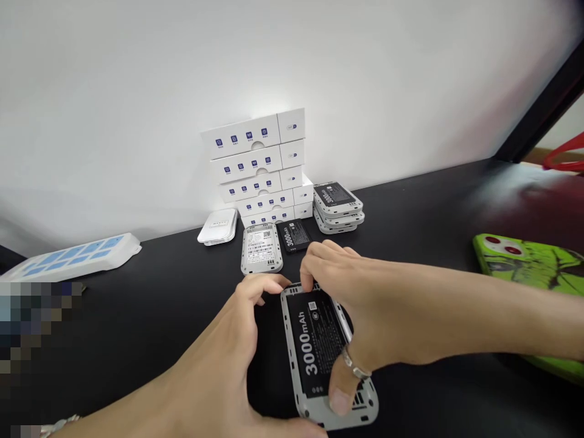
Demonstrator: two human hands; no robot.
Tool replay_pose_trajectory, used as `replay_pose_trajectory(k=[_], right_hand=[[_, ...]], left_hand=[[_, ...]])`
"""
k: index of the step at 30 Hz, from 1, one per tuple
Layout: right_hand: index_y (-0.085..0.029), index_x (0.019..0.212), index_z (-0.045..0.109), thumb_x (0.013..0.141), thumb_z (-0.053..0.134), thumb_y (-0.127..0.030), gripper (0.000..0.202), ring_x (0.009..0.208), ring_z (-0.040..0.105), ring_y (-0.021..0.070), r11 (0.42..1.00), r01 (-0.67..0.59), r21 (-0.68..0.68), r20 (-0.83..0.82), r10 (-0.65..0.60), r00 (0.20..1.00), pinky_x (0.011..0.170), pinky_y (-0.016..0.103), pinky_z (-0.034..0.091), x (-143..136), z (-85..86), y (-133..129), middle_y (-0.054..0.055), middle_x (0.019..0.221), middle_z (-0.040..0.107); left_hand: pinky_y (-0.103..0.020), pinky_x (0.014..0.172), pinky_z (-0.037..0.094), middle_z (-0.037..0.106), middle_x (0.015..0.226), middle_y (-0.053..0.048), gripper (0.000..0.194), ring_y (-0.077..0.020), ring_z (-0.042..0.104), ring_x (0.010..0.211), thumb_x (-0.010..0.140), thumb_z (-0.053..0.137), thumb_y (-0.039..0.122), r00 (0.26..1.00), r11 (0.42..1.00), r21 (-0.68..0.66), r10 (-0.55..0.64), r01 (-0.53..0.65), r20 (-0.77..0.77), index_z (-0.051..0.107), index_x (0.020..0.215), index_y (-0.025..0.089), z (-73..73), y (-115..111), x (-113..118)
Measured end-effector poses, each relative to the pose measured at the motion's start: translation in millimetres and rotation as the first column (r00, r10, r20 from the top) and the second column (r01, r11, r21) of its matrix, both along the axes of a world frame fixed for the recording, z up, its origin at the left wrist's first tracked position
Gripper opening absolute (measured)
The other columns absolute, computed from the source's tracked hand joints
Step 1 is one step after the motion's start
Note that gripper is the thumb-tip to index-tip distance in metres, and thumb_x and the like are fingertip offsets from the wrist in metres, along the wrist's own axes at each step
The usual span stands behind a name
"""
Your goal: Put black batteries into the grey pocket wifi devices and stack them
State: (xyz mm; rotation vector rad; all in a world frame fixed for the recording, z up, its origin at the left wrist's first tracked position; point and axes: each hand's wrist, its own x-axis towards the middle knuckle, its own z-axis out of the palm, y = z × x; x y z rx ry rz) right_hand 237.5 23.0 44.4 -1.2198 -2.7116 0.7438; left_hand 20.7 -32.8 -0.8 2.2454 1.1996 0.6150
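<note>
A white mobile Wi-Fi router lies in front of me with its back off and a black 3000mAh battery in its bay. My left hand grips it from the left, fingertips at the upper corner and thumb along the lower edge. Over the right side reaches my right hand, wearing a ring. Its thumb presses the casing just below the battery and its fingers bend over the upper end, hiding that part. Beyond my hands, another opened router shows a printed label in its bay, beside a loose black battery.
Several white boxes are stacked against the wall. Right of them stands a pile of routers; left are stacked white covers. A white power strip lies at left, a green-cased phone at right, on the black table.
</note>
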Motion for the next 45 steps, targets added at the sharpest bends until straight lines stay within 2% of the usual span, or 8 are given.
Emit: replay_pose_trajectory(k=[8,11,15,19,25,29,36,45], right_hand=[[-0.029,0.108,0.046,0.067,0.074,-0.020,0.051,0.060,0.056,0.0143,0.977,0.053,-0.209,-0.089,-0.073,0.993,0.049,0.023,0.036,6.7,16.0,-16.1,-0.006,0.076,0.056],[-0.030,0.114,0.046,0.075,0.069,-0.014,0.048,0.062,0.059,0.0117,0.874,-0.139,-0.465,-0.245,0.024,0.969,0.054,0.022,0.043,11.8,21.5,0.7,-0.006,0.082,0.061],[-0.026,0.113,0.048,0.083,0.065,-0.018,0.035,0.065,0.062,0.0110,0.807,-0.157,-0.569,-0.471,-0.163,0.867,0.061,0.026,0.052,13.3,13.5,32.6,-0.003,0.084,0.063],[-0.017,0.094,0.058,0.091,0.055,-0.024,0.008,0.063,0.067,0.0146,0.855,0.090,-0.510,-0.457,-0.358,0.814,0.061,0.032,0.056,13.0,6.2,46.7,0.003,0.084,0.062],[-0.021,0.101,0.060,0.076,0.074,-0.028,0.029,0.070,0.064,0.0167,0.882,0.183,-0.434,-0.289,-0.329,0.899,0.070,0.031,0.051,14.2,-6.7,49.2,-0.004,0.063,0.060],[-0.023,0.102,0.062,0.084,0.062,-0.022,0.018,0.060,0.058,0.0157,0.980,0.188,-0.064,-0.264,-0.198,0.944,0.060,0.030,0.046,11.2,-21.7,52.3,-0.005,0.059,0.053],[-0.017,0.104,0.067,0.090,0.051,-0.015,0.021,0.076,0.064,0.0209,0.927,0.186,0.325,-0.237,-0.110,0.965,0.070,0.034,0.050,8.2,-42.6,54.3,0.008,0.088,0.068],[-0.019,0.108,0.065,0.081,0.063,-0.041,0.035,0.079,0.065,0.0225,0.871,0.215,0.442,-0.291,-0.087,0.953,0.070,0.035,0.053,40.1,12.5,78.7,0.007,0.094,0.070]], left_hand=[[-0.046,0.101,0.047,0.043,0.125,-0.005,0.096,-0.0304,0.051,0.119,0.057,0.089,0.040,0.997,0.997,0.045,-0.061,0.059,0.047,0.023,0.126,0.033,4.3,0.4,3.8],[-0.051,0.104,0.044,0.039,0.129,-0.007,0.096,-0.0325,0.046,0.124,0.058,0.088,0.039,0.999,1.000,0.023,-0.021,0.020,0.032,0.020,0.126,0.032,4.5,0.7,2.7],[-0.059,0.100,0.045,0.033,0.133,-0.010,0.089,-0.0360,0.042,0.126,0.062,0.085,0.041,0.999,0.999,-0.021,0.027,-0.027,0.030,0.020,0.122,0.033,-0.5,1.2,-0.1],[-0.066,0.099,0.042,0.027,0.136,-0.012,0.088,-0.0392,0.039,0.127,0.061,0.086,0.041,1.000,0.999,-0.032,0.022,-0.022,-0.004,0.021,0.120,0.032,-1.3,1.6,0.0],[-0.069,0.097,0.042,0.026,0.135,-0.015,0.088,-0.0427,0.038,0.128,0.061,0.085,0.046,1.000,0.998,0.053,-0.016,0.015,0.026,0.021,0.119,0.032,-4.6,3.8,-0.8],[-0.067,0.094,0.045,0.028,0.134,-0.016,0.091,-0.0429,0.043,0.124,0.060,0.085,0.048,0.999,0.995,0.097,-0.039,0.036,0.031,0.019,0.121,0.031,-9.1,6.3,-3.2],[-0.060,0.100,0.042,0.031,0.131,-0.014,0.089,-0.0387,0.040,0.126,0.058,0.086,0.035,0.997,0.984,0.161,-0.075,0.072,0.013,0.020,0.118,0.030,-7.7,6.7,-1.6],[-0.064,0.104,0.032,0.038,0.130,-0.015,0.063,-0.0359,0.037,0.130,0.066,0.074,0.030,0.977,0.931,0.299,0.188,-0.211,0.105,0.020,0.100,0.028,-0.4,50.3,-24.3]])
